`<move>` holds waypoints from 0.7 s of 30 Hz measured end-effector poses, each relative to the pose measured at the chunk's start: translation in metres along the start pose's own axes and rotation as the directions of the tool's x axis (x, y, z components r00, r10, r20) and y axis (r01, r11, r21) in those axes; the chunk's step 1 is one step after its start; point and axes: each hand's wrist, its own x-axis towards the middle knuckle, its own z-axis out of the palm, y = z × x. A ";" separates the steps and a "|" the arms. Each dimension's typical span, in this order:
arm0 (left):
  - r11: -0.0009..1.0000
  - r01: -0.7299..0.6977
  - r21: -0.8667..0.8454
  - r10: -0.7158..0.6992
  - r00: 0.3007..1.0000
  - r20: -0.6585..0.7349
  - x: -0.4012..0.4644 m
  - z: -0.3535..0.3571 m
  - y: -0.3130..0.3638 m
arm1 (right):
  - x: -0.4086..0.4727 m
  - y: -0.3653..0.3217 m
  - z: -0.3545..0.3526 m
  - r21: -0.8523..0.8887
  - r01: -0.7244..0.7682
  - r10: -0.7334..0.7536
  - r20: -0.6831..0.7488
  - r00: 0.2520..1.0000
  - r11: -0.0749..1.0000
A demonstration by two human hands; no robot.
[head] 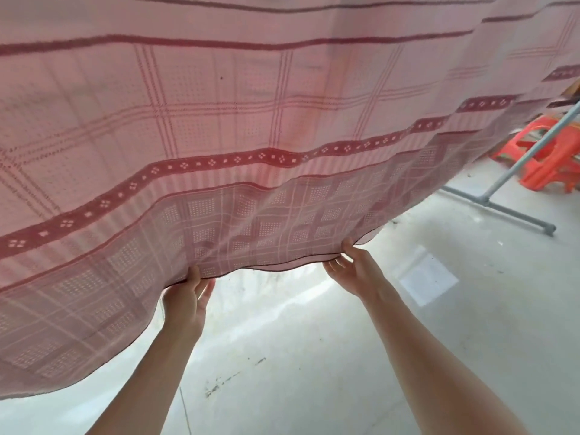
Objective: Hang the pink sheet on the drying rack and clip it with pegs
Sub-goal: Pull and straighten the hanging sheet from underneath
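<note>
Left hand (185, 296) and right hand (354, 271) each pinch the dark-hemmed lower edge of the thin, checked pink woven sheet (219, 120).

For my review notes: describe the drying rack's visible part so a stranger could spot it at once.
Start at the pink sheet filling the upper view and follow its hem right. Past its edge, a pale grey metal tube slants to a floor bar. Unlike the orange plastic stools behind, it is thin and grey.

Pink sheet (238, 127) spread wide overhead. Lower hem pinched by left hand (185, 298) and right hand (356, 270), well apart. Grey rack (514, 171) leg at right, orange stools (549, 152) behind, pale floor (314, 356) below.
</note>
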 end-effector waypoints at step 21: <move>0.959 -0.276 0.066 0.283 0.946 -0.159 -0.009 0.033 -0.054 | 0.089 0.001 -0.048 0.419 -0.125 -0.030 0.344 0.938 0.899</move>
